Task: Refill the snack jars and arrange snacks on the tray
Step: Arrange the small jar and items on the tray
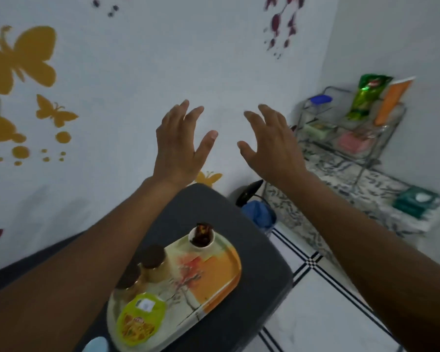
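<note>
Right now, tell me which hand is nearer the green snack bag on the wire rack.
Right. The right hand is raised open just left of the wire rack that holds the green snack bag. The left hand, also open, is farther left, over the dark table.

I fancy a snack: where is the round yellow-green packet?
The round yellow-green snack packet lies at the near left end of the orange patterned tray, just before two brown-lidded jars.
</note>
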The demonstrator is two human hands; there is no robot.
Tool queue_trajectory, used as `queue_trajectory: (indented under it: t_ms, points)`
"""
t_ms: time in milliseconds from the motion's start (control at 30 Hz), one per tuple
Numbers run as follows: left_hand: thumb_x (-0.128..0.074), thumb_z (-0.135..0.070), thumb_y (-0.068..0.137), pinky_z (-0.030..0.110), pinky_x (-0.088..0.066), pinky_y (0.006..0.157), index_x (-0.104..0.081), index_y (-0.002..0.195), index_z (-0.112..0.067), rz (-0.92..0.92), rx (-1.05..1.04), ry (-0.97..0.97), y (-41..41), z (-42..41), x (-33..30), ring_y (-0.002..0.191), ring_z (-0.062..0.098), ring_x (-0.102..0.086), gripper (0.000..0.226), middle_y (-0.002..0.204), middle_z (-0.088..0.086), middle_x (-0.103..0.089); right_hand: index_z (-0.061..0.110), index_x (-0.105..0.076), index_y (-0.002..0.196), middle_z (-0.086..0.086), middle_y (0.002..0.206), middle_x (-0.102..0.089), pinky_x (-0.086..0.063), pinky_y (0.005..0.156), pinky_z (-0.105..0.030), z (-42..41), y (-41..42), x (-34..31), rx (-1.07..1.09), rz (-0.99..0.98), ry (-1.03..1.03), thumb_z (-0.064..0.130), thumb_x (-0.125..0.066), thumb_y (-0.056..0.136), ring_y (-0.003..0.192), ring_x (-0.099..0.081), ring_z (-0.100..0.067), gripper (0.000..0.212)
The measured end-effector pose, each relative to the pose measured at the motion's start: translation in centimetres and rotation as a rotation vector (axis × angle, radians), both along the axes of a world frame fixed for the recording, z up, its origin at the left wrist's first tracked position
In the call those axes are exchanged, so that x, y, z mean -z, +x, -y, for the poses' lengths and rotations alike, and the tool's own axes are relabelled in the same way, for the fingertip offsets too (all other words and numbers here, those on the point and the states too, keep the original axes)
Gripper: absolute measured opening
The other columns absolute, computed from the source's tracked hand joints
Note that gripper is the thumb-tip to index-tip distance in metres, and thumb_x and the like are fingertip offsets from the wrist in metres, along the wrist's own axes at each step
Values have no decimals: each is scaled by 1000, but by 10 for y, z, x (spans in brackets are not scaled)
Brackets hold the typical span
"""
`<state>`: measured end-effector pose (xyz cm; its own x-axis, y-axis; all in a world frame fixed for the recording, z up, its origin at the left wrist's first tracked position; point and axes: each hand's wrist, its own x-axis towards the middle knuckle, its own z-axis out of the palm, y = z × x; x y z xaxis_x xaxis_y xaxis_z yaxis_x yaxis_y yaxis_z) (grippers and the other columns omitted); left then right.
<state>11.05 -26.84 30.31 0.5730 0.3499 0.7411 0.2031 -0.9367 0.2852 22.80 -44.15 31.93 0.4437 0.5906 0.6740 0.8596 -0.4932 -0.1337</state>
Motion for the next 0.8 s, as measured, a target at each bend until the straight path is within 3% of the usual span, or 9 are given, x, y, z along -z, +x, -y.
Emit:
queue_trajectory:
  t_ms: [433,800]
  points:
    - [-46,-53,103,51,-26,121,-46,151,-16,174,221,66,253,186,-56,151,32,-29,60,164,13,-33,16,-43,150,-14,160,-34,-37,115,-47,225,204,-69,254,99,117,41,-60,97,147,-31,-32,62]
    - [-47,-52,104,49,-25,121,-44,151,-16,218,302,107,422,211,-64,152,31,-27,59,164,13,-33,16,-42,151,-13,160,-34,-35,114,-46,266,351,-65,339,134,153,44,-49,102,146,-31,-31,57]
